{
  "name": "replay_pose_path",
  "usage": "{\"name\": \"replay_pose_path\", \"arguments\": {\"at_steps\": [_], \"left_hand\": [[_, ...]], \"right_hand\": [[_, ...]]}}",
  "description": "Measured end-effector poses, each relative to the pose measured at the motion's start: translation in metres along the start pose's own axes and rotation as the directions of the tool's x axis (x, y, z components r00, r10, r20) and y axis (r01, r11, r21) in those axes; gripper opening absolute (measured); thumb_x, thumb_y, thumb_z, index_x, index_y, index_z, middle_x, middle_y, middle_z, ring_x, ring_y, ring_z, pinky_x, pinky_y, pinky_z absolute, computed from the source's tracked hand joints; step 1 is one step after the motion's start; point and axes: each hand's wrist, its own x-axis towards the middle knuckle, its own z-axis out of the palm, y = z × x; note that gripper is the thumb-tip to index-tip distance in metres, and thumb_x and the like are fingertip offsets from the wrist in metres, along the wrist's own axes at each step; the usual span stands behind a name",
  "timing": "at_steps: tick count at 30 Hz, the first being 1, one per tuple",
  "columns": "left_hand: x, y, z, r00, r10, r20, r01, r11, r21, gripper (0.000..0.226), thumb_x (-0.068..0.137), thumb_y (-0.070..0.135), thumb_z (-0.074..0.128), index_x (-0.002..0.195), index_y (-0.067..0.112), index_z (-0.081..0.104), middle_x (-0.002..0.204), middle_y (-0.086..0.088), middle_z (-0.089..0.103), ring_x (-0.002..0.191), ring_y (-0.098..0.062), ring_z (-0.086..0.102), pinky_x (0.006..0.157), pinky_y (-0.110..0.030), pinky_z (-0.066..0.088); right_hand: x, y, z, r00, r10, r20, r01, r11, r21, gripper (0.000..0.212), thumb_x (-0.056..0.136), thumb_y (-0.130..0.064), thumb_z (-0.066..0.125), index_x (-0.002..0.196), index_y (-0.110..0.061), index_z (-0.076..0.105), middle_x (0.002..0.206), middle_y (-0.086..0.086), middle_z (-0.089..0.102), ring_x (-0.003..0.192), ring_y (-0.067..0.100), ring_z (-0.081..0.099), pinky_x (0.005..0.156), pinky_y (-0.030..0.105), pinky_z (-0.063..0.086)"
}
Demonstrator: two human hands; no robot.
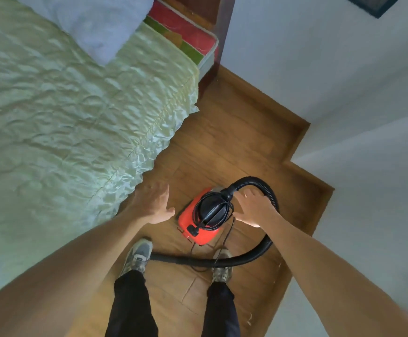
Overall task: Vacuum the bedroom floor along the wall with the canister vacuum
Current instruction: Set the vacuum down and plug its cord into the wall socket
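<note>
A small red canister vacuum [189, 221] stands on the wooden floor [234, 132] just ahead of my feet. Its black top has the power cord [213, 210] wound round it. A black ribbed hose [254, 256] leaves the top, arcs to the right and runs back across the floor in front of my shoes. My right hand [252, 206] hovers over the vacuum's right side by the hose joint, fingers spread and holding nothing. My left hand [155, 203] is held flat and open to the left of the vacuum, apart from it.
A bed with a pale green quilted cover [64, 117] fills the left side, with a pillow [96, 23] at its head. A white wall [344, 69] with a wooden skirting board steps along the right. The floor strip between them is narrow. A few bits of debris lie near the skirting at lower right.
</note>
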Motion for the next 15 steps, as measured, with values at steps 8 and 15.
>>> {"name": "replay_pose_path", "arguments": {"at_steps": [8, 15], "left_hand": [[0.006, 0.049, 0.101, 0.963, -0.226, 0.149, 0.242, 0.965, -0.099, 0.079, 0.088, 0.059, 0.052, 0.147, 0.014, 0.026, 0.144, -0.014, 0.039, 0.131, -0.036, 0.043, 0.1, -0.049, 0.046], [0.007, 0.08, 0.163, 0.945, -0.27, 0.187, 0.314, 0.909, -0.274, 0.07, 0.087, 0.048, 0.055, 0.142, 0.012, 0.032, 0.135, -0.015, 0.044, 0.124, -0.037, 0.047, 0.097, -0.051, 0.046]], "right_hand": [[0.053, 0.033, 0.077, 0.977, -0.202, 0.07, 0.204, 0.979, -0.02, 0.071, 0.097, -0.052, 0.051, 0.154, -0.023, 0.023, 0.153, 0.014, 0.035, 0.136, 0.036, 0.04, 0.099, 0.048, 0.049], [0.069, 0.038, 0.094, 0.947, -0.304, 0.101, 0.312, 0.948, -0.067, 0.065, 0.098, -0.046, 0.052, 0.152, -0.021, 0.025, 0.15, 0.015, 0.036, 0.134, 0.035, 0.042, 0.099, 0.044, 0.047]]}}
